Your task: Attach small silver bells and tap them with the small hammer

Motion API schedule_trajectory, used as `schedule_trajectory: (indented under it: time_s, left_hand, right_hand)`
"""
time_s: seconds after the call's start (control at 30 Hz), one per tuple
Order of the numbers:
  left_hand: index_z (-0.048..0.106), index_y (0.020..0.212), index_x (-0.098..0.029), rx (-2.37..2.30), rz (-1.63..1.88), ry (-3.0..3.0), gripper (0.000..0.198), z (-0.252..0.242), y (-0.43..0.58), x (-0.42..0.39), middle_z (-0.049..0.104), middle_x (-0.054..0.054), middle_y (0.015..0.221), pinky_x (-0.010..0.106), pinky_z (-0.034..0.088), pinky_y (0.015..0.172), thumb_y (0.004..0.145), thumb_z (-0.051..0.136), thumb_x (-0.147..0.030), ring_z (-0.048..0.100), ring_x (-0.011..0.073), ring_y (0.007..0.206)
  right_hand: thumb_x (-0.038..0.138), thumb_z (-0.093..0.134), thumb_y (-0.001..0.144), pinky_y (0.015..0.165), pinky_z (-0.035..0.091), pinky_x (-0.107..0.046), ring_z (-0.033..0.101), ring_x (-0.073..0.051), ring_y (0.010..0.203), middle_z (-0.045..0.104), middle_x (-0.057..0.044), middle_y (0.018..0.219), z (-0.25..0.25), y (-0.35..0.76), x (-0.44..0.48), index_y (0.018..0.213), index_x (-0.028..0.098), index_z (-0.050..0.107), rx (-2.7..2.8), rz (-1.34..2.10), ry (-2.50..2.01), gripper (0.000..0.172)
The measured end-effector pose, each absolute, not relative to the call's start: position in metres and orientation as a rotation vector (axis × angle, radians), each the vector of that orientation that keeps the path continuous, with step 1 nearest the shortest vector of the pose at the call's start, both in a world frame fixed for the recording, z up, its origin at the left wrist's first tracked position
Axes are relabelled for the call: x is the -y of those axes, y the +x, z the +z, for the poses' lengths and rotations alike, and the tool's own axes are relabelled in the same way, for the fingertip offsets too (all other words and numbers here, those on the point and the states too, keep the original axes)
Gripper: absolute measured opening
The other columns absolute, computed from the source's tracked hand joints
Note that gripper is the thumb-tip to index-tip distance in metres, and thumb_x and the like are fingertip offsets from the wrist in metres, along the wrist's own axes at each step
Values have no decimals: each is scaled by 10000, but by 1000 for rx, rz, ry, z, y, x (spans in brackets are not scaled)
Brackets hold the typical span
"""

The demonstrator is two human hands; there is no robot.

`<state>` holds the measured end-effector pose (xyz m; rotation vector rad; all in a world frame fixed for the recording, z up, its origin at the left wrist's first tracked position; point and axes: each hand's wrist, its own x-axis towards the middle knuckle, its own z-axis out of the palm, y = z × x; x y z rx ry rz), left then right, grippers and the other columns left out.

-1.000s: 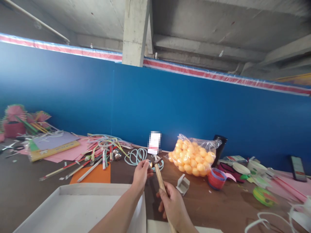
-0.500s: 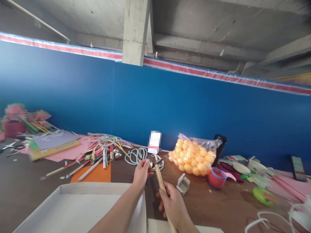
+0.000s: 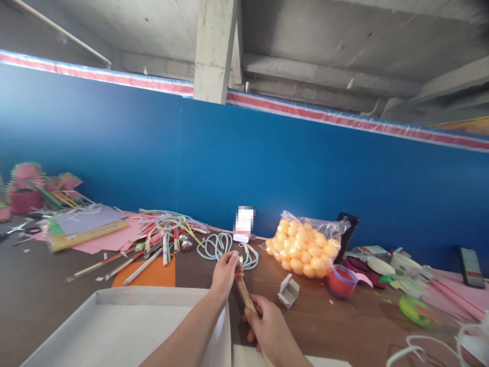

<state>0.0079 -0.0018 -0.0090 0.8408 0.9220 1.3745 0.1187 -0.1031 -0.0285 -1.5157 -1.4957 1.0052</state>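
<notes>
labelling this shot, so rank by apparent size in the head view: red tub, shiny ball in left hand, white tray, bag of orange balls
1. White tray, cut off at the bottom edge
2. Bag of orange balls
3. Red tub
4. Shiny ball, partly hidden by the left hand
</notes>
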Motion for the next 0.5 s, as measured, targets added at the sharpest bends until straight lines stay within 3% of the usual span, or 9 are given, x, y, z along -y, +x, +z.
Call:
schedule_trajectory:
  time_s: [0.2, 0.5]
  left_hand:
    - [595, 892, -151, -912, 1367, 859, 382, -9, 8, 3, 609, 27, 730, 238, 493, 503, 646, 644, -440, 597, 116, 535]
    - [596, 912, -144, -954, 1342, 928, 397, -11, 9, 1, 607, 32, 745, 242, 493, 503, 664, 618, -454, 606, 124, 547]
  right_hand:
    - [246, 496, 761, 594, 457, -242, 640, -177, 640, 682, -29, 695, -22, 123, 104, 941, 177, 635, 1664, 704, -1562, 238]
    - [326, 458, 817, 799, 459, -293, 616, -220, 887, 689, -74, 939, 0, 135, 104, 916, 201, 670, 1533, 386, -1494, 265]
